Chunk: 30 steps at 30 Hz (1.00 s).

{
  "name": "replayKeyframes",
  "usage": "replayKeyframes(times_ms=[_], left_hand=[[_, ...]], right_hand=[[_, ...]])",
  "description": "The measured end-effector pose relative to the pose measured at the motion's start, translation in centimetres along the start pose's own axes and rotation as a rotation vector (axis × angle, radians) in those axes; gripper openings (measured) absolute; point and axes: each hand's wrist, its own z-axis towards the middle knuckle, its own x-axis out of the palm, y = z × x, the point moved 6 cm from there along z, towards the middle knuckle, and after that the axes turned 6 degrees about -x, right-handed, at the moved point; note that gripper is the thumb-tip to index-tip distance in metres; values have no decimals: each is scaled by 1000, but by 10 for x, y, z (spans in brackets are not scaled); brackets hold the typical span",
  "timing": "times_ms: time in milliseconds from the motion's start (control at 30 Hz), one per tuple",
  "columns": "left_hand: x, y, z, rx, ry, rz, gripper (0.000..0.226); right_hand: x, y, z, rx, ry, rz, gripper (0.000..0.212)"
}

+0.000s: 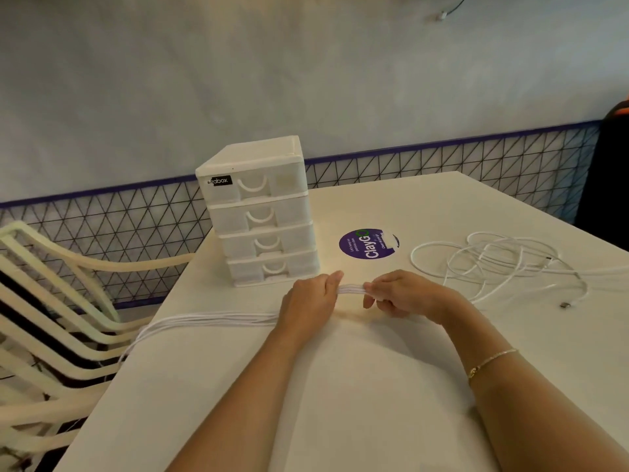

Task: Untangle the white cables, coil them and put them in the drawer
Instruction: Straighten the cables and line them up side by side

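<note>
Cable bundle (350, 289) runs straight across between my two hands, long axis left-right, several strands side by side. My left hand (311, 301) has fingers curled round it, and my right hand (398, 294) pinches it w/ curled fingers just beside. Slack trails off left of my left-hand fingers, over the table (340, 386) edge. Second cable (503, 264), a loose tangle, sits well right of my right hand. Drawer unit (262, 212) stands just beyond my left fingers, all shut, so left hand's nearer, I reckon.

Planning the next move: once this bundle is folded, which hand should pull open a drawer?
Left, probably. The left hand sits just in front of the drawer unit, nearest its bottom drawer. The right hand is farther from it and can keep pinching the folded cable bundle.
</note>
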Motion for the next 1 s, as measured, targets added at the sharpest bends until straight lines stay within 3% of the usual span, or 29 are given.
replayKeyframes(times_ms=[200,400,633,867,1000], left_hand=[[-4,1,1,28,-36,-30,51],[-10,5,4,-32,-87,21,46],[-14,10,6,-111,-76,-112,51],[-10,-8,-5,24,31,21,49],[-4,-16,-14,104,59,95,48]], right_hand=[[-1,2,-2,-84,18,-94,21],[11,9,-4,-121,83,-151,23],[18,15,-5,-161,91,-112,27],[-5,15,-2,-175,-208,-51,26],[-5,18,-2,-194,-256,-188,25]])
